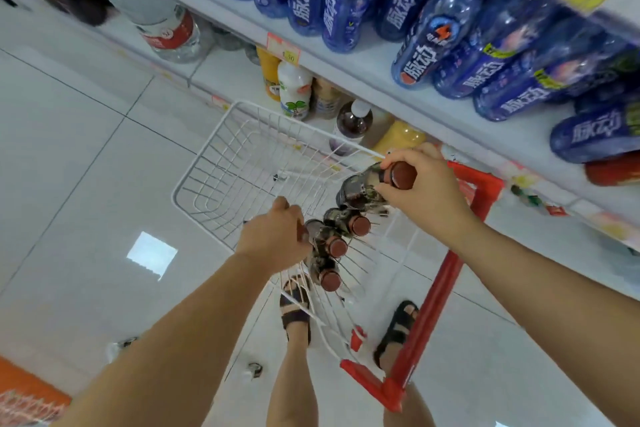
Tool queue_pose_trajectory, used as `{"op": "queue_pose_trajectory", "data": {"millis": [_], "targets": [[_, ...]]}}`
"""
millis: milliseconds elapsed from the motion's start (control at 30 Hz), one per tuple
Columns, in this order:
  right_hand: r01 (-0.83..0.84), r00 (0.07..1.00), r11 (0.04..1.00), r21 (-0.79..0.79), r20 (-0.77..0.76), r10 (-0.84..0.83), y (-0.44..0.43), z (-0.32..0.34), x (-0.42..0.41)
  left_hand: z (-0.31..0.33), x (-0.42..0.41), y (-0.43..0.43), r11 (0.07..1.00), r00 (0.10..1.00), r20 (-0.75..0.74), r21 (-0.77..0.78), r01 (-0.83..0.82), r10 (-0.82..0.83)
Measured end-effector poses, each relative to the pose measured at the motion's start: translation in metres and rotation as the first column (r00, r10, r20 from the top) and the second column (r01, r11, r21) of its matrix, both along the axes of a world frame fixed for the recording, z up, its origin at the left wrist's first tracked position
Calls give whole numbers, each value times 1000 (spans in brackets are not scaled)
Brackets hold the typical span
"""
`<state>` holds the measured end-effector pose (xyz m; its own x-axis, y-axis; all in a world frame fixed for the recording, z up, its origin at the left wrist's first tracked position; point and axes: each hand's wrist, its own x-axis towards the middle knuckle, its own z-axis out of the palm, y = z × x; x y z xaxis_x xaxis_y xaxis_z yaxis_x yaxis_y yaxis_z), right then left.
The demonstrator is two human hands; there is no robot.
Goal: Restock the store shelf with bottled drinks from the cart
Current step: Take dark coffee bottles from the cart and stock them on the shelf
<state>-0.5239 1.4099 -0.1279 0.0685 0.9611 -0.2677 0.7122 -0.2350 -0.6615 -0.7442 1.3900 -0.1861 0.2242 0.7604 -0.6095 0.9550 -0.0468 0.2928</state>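
At 11 o'clock in the view, a large clear water bottle (162,23) with a red label stands on the low shelf ledge (221,70), by the white tiled floor (79,136).

Dead centre: white wire cart basket (221,163), mostly bare mesh at its far end. Your left hand (277,236) is at 6 o'clock of the basket, fingers curled down around a dark bottle with a brown cap (325,240), the middle one of three capped bottles lying in a row along the basket's near side. The fingertips are hidden behind the knuckles, so contact is partly occluded, but it reads as a grasp. The other two sit just beside it: one (349,222) at its 1 o'clock, one (325,274) at its 6 o'clock. All three are in the basket.

At 3 o'clock of the basket, your right hand (422,191) is closed on a fourth dark bottle (367,186), thumb and fingers pinching the neck just below the brown cap. The bottle is tilted, cap toward you, base pointing into the basket, raised above the other three near the right rim.

Red cart handle frame (446,274) runs from 3 to 5 o'clock, touching nothing you hold. Your sandalled feet (296,309) show through the mesh.

At 1 to 2 o'clock: upper shelf (415,80) packed with blue sports-drink bottles (440,32). Beneath it, a white bottle (294,91), a dark juice bottle (353,125) and orange ones (268,72).
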Motion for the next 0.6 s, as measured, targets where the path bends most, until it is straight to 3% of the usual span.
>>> {"op": "queue_pose_trajectory", "data": {"millis": [267,433,600], "targets": [[179,982,945,273,-113,-153,-21,193,61,232,48,24,883,942,319,466,-59,-106],[284,959,833,474,-159,-236,-55,313,127,364,130,17,677,805,471,726,-120,-362],[345,934,632,694,-187,-305,-100,394,189,441,210,-10,477,659,514,840,-258,-549]]}}
